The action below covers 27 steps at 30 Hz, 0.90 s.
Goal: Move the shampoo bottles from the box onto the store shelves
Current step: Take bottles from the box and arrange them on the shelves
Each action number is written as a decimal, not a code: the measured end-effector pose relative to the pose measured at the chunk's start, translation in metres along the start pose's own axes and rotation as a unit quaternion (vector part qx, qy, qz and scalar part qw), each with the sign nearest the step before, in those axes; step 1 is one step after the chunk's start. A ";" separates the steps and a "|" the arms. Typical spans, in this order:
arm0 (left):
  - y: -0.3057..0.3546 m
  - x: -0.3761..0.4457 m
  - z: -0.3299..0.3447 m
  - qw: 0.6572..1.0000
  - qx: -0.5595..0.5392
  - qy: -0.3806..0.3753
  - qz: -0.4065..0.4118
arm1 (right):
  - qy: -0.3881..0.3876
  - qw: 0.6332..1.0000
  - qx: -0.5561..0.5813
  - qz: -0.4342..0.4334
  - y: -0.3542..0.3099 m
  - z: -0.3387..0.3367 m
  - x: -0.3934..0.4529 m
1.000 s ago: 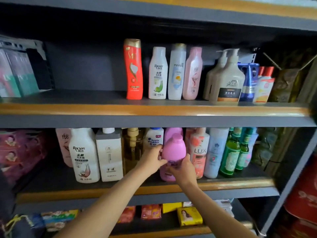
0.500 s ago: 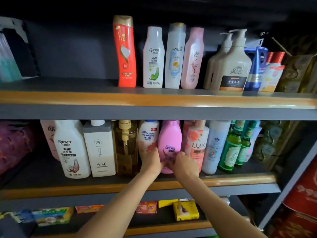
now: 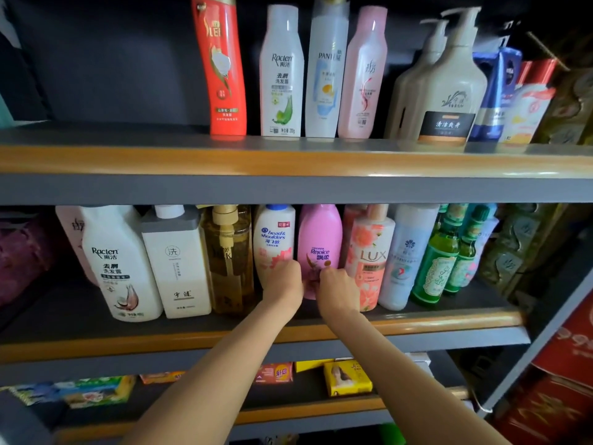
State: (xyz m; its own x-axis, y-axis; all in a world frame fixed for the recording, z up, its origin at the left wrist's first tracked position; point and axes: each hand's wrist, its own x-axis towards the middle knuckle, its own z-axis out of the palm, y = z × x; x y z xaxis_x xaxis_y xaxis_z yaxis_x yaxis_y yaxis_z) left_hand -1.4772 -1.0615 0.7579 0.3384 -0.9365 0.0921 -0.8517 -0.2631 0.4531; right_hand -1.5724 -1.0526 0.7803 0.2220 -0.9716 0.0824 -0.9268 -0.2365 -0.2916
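Both hands – left (image 3: 285,285), right (image 3: 338,289) – grip curled on pink bottle (image 3: 320,239); tight slot – pulling out may topple the LUX (image 3: 372,252)

Top shelf (image 3: 288,162): eight bottles showing — one red bottle (image 3: 221,69), one white Raclen bottle (image 3: 281,75), one Pantene bottle (image 3: 328,69), one pale pink bottle (image 3: 362,78), two cream pump bottles (image 3: 449,88), one blue bottle (image 3: 495,94), one red-capped bottle (image 3: 529,101). Middle shelf (image 3: 224,340): one large Raclen bottle (image 3: 120,264) with one pink bottle partly hidden behind it, one square white bottle (image 3: 176,261), one amber pump bottle (image 3: 229,261), one Head & Shoulders bottle (image 3: 274,239), one pink Rejoice bottle (image 3: 319,239), one Lux bottle (image 3: 372,252), one pale blue bottle (image 3: 406,255), two green glass bottles (image 3: 434,261). More behind; count unclear. Bottom shelf: one yellow soap box (image 3: 348,379), one orange soap box (image 3: 274,373), others blurred. Two hands: left hand (image 3: 284,285), right hand (image 3: 338,289).
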 end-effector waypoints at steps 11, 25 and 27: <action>-0.007 0.002 0.001 0.997 0.062 0.032 0.037 | -0.011 0.999 0.043 0.009 -0.005 -0.001 0.002; -0.016 -0.033 -0.017 0.988 -0.064 0.071 0.118 | 0.074 0.996 0.047 -0.029 -0.015 0.007 -0.012; -0.029 -0.057 -0.021 0.977 -0.101 0.136 0.130 | 0.130 0.986 0.076 -0.069 -0.024 0.014 -0.031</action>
State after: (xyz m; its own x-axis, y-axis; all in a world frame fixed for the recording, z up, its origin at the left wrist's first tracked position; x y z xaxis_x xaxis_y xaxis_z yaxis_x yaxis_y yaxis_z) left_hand -1.4638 -0.9957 0.7581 0.2376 -0.8621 0.4477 -0.8360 0.0532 0.5461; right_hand -1.5528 -1.0165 0.7710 0.2400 -0.8990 0.3664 -0.8330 -0.3845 -0.3978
